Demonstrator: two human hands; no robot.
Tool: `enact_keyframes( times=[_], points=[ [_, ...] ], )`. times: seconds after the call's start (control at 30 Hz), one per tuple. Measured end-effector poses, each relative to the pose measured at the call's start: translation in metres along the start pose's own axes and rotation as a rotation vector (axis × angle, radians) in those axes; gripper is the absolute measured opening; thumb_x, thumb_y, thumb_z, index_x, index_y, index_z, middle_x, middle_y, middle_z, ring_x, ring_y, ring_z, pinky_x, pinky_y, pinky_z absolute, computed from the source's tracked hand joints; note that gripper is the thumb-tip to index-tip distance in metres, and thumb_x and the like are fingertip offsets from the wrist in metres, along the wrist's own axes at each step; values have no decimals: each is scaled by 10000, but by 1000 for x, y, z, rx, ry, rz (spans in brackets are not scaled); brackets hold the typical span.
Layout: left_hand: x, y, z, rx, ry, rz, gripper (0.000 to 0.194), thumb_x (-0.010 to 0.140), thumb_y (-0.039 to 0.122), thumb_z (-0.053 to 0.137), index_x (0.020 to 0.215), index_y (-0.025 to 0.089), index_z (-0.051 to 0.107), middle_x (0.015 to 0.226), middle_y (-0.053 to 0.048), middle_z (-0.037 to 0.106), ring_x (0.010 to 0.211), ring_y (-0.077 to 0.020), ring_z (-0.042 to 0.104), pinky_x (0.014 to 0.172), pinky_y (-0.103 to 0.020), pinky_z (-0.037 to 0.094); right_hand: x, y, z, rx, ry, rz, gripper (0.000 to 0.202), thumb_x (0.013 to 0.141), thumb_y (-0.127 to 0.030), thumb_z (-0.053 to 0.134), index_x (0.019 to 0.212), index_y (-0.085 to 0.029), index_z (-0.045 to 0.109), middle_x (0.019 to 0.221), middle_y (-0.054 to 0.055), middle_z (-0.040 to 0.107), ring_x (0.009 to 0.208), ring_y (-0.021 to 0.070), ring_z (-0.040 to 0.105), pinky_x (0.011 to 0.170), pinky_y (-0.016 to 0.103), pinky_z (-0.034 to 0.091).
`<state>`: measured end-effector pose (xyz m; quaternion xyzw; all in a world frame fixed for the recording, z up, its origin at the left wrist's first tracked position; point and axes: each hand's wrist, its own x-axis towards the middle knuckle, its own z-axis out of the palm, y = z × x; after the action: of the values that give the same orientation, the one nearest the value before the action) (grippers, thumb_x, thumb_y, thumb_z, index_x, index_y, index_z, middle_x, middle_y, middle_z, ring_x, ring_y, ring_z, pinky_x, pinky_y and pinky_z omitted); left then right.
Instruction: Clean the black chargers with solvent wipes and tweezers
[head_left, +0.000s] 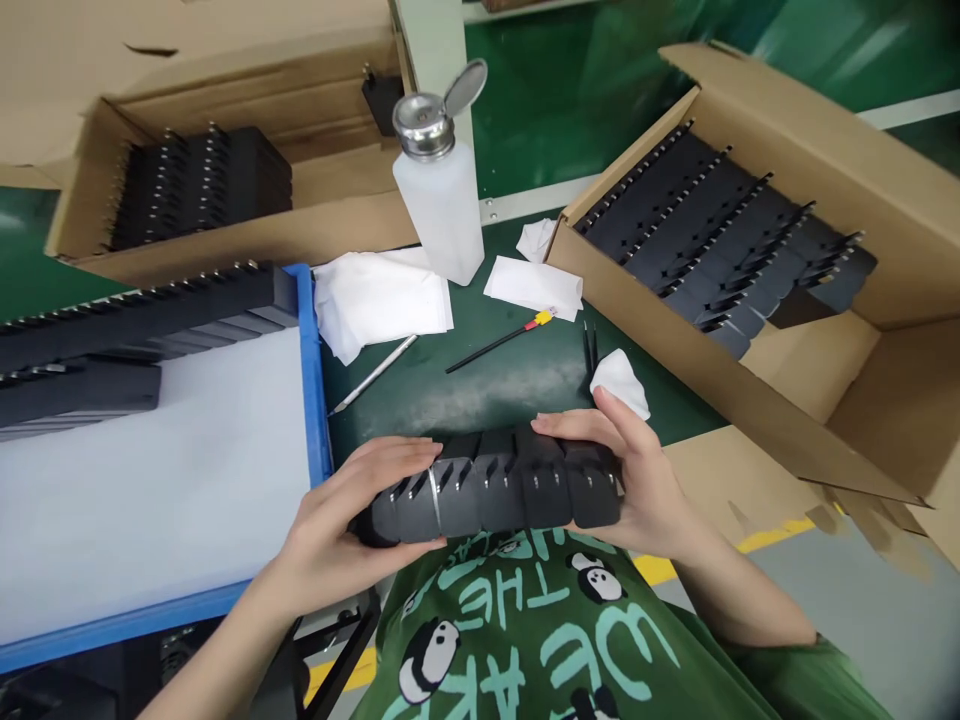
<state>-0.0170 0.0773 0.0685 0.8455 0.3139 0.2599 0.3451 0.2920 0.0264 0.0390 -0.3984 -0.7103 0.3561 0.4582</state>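
Note:
Between my two hands a row of several black plug-like blocks point(491, 485) is pressed together, held level above the table's front edge. My left hand point(349, 520) wraps round the row's left end, thumb below and fingers on top. The right end is gripped by my right hand point(634, 470), with its fingers over the top and back. Metal prongs show along the row. Just beyond my right hand lie a crumpled white cloth point(621, 382) and dark tweezers point(590, 348).
A blue-rimmed tray point(319, 400) with black blocks is at left. Open cartons stand at back left point(247, 240) and right point(675, 365), both holding blocks. A pump bottle point(446, 205), white wipes point(382, 300), a knife point(375, 374) and a thin black tool point(495, 345) lie between.

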Motion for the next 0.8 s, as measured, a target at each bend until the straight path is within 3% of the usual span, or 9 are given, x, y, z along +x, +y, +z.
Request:
enact_keyframes(
  times=[0.13,0.27,0.63,0.8],
  points=[
    [2,21,-14,36,46,86,601,808,147,822,1347,173,559,1262,-123,684,1205,-228,648,1069,-344,548,13,-29,-12,-48,-11,-96,1016,876,-226,775,1643,-323,117,1345,112,670,1207,253,668,1039,455,563],
    [-2,34,-21,86,75,105,579,836,154,795,1360,175,550,1260,-118,684,1199,-227,646,1052,-342,561,16,-43,-15,-73,-14,-123,1020,866,-209,777,1640,-333,125,1349,102,669,1212,256,667,1031,458,569],
    [-15,49,-24,137,42,-39,523,875,350,771,1343,259,558,1241,-60,723,1163,-196,688,998,-248,585,10,-57,-14,12,-38,14,1060,808,-240,837,1626,-334,168,1302,67,684,1206,253,677,1076,439,543],
    [-20,46,-22,127,39,-77,498,880,406,756,1326,284,569,1227,-50,737,1145,-204,703,966,-248,599,8,-64,-13,5,-47,76,1126,791,-235,859,1634,-344,119,1309,75,679,1203,241,678,998,387,583]
  ],
)
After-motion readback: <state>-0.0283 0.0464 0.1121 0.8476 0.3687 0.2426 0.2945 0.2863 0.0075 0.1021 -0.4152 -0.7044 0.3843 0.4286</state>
